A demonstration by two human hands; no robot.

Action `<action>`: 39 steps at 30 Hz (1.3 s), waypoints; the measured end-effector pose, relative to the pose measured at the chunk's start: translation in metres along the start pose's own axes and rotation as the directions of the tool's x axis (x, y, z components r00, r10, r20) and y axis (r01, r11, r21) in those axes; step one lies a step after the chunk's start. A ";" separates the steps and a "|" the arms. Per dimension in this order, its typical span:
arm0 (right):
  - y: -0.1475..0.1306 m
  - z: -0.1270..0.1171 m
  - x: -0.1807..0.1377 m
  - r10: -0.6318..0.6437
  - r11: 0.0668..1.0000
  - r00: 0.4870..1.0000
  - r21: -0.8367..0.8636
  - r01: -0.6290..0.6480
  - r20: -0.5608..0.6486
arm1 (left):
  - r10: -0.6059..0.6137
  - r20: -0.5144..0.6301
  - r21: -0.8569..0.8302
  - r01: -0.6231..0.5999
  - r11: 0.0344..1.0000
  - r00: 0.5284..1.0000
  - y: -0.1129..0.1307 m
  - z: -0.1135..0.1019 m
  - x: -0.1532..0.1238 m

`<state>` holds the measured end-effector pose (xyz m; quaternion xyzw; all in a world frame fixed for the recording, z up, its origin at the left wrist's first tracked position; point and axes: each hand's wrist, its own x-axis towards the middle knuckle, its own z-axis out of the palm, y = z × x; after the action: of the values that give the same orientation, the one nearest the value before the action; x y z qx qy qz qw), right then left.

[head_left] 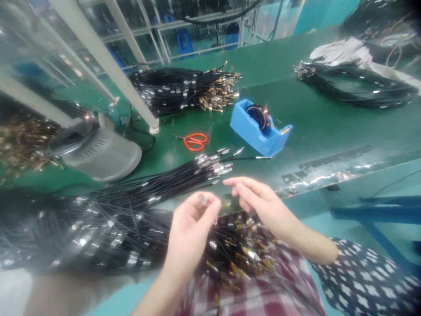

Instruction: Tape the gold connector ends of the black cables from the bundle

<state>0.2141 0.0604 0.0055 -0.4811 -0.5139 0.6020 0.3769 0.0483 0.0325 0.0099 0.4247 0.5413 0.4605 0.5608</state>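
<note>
My left hand (194, 221) is closed in a pinch, with a small greyish shiny bit (203, 200) showing at its fingers; what it is I cannot make out. To its right, my right hand (256, 198) has its index finger stretched out and the other fingers partly curled, with nothing visible in it. Just beyond both hands lies a bundle of black cables (158, 180) with silver connector ends. Below them, a larger bundle of black cables (112, 232) runs across the table's front edge, its brass-coloured ends (246, 250) over my lap.
Red-handled scissors (195, 141) and a blue tape dispenser (259, 129) with brown tape lie on the green table (279, 83). Behind are a cable bundle (171, 90) and, right, a cable coil (355, 94) beside white cloth (345, 52). A grey device (101, 151) stands left, near a slanted metal post (112, 66).
</note>
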 end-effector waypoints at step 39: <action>-0.020 0.000 0.009 -0.052 0.976 0.988 -0.202 0.080 0.144 | -0.094 -0.014 -0.008 0.094 0.996 0.996 0.004 0.001 -0.008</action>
<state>0.2109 0.0727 0.0234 -0.4576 -0.6143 0.5641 0.3083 0.0488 0.0260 0.0157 0.3935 0.5631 0.4388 0.5793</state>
